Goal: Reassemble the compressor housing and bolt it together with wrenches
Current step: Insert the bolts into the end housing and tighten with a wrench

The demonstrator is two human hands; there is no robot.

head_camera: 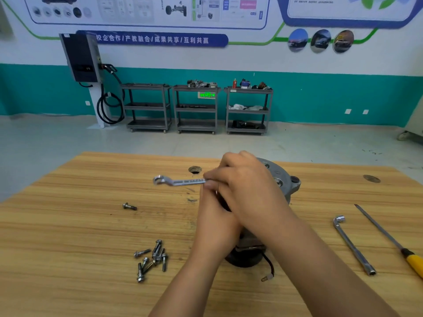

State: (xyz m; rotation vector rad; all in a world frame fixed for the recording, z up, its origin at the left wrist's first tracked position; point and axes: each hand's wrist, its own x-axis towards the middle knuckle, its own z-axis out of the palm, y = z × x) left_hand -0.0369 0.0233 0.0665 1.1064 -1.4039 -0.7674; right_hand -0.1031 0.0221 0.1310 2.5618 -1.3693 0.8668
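The grey compressor housing [282, 179] lies on the wooden table [68, 225], mostly hidden behind my hands. My right hand [247, 186] grips a silver wrench [180, 181] whose open end juts out to the left above the table. My left hand [215, 216] sits under and against the right one, over the compressor body; what its fingers do is hidden. The compressor's dark lower end [247, 257] and a wire with a connector [266, 277] show below my wrists.
Several loose bolts [152, 259] lie in a heap at the front left, and a single bolt [129, 206] farther left. An L-shaped socket wrench [352, 244] and a yellow-handled screwdriver [389, 239] lie at the right. A hole [195, 169] is in the tabletop.
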